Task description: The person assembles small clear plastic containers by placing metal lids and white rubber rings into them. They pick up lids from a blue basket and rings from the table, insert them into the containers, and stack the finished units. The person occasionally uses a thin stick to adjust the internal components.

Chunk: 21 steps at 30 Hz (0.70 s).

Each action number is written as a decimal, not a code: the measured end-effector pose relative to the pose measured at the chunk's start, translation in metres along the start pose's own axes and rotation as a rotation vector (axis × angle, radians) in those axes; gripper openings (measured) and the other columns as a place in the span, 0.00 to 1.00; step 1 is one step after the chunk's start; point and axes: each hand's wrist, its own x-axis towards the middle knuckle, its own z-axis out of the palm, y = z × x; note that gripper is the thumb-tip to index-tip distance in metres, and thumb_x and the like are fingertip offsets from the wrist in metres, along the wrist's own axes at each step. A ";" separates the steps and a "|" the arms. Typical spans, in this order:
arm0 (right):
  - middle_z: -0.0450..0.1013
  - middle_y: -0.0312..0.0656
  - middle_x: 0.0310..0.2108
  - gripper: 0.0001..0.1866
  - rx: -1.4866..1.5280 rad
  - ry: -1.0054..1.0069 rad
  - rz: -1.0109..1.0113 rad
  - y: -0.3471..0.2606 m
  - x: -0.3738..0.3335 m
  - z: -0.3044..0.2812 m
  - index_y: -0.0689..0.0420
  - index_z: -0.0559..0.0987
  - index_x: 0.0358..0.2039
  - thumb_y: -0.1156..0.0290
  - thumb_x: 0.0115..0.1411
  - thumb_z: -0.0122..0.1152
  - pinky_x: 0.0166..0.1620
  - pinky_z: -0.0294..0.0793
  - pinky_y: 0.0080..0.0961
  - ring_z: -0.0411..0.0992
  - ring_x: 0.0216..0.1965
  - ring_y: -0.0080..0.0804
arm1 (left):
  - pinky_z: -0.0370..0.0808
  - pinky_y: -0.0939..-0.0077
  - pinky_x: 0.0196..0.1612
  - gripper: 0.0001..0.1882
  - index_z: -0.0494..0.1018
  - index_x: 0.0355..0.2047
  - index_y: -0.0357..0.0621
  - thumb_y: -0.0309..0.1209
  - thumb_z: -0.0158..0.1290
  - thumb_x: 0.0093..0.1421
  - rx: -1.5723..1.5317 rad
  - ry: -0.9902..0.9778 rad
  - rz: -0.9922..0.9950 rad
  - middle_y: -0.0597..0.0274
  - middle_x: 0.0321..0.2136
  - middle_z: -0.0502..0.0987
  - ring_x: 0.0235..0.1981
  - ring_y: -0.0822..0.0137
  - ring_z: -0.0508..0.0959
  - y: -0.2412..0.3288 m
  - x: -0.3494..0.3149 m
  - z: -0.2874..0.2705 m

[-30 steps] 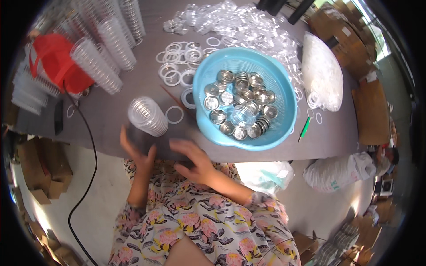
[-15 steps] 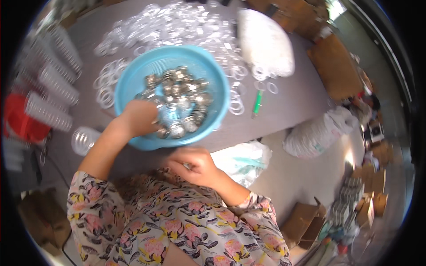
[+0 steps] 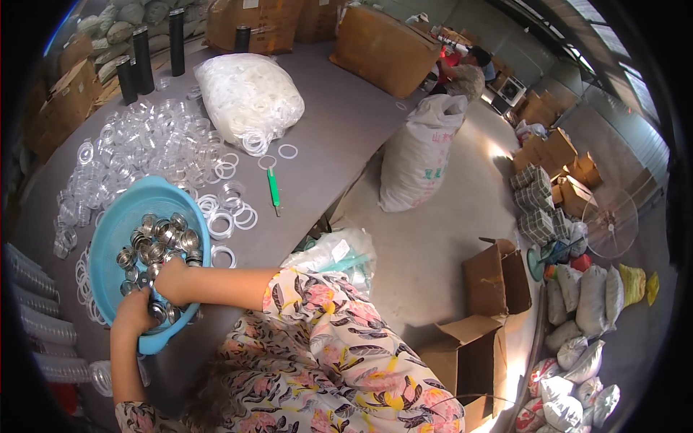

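At the lower left of the frame, both hands reach into a blue basin (image 3: 148, 193) near the edge of the grey tabletop (image 3: 332, 108). The left hand (image 3: 133, 315) comes up from the lower edge and dips over the basin's lower part; the right hand (image 3: 172, 281) comes in from the right, just beside it. The fingers of both are bent down among silver caps (image 3: 189, 239) and mostly hidden, so I cannot tell whether either grips one. The caps lie jumbled in the middle and lower part of the basin.

Above the basin, a heap of clear pieces (image 3: 133, 155) spreads over the left of the frame. Loose white rings (image 3: 219, 237) lie right of the basin, and a green tool (image 3: 273, 187) lies near them, below a full white bag (image 3: 249, 101) at the upper centre. Clear stacks (image 3: 47, 328) line the lower left edge. On the floor, a white sack (image 3: 420, 155) stands right of centre, and an open carton (image 3: 498, 281) sits at the lower right.
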 end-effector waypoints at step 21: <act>0.73 0.39 0.29 0.07 1.835 0.450 -0.953 -0.066 -0.159 -0.153 0.56 0.72 0.35 0.72 0.60 0.44 0.39 0.69 0.27 0.71 0.34 0.30 | 0.70 0.73 0.35 0.07 0.71 0.27 0.41 0.22 0.58 0.47 -0.734 0.580 0.213 0.62 0.25 0.74 0.29 0.67 0.74 0.033 -0.033 -0.006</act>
